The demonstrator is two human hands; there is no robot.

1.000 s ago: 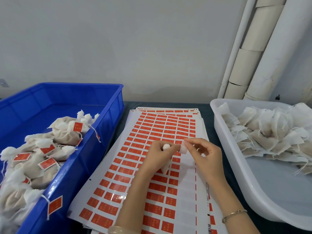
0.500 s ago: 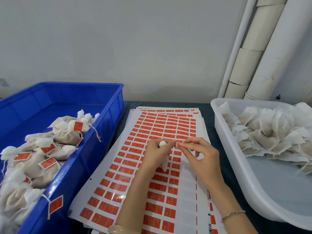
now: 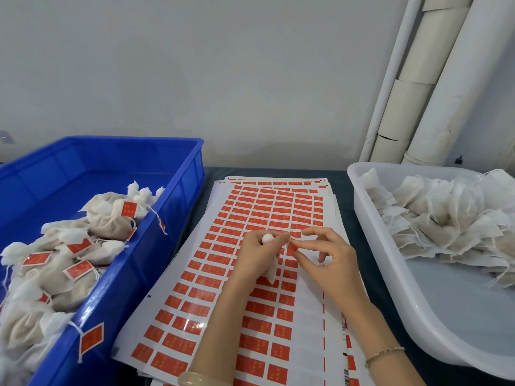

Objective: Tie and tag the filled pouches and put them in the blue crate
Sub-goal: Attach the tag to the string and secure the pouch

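Note:
My left hand grips a small white pouch above the label sheets; the pouch's gathered top pokes out over my fist and its body hangs below. My right hand pinches a red label tag against the left hand's fingertips. Sheets of red labels lie between the two containers. The blue crate at the left holds several tied, tagged pouches. A white tub at the right holds several untied pouches.
One tag hangs on its string over the blue crate's near rim. White pipes run up the wall at the back right. The dark tabletop shows between sheets and tub.
My right hand, which held a white backing piece a second ago, has come against the left hand and now pinches a red tag there. Both hands have drifted slightly up the sheet.

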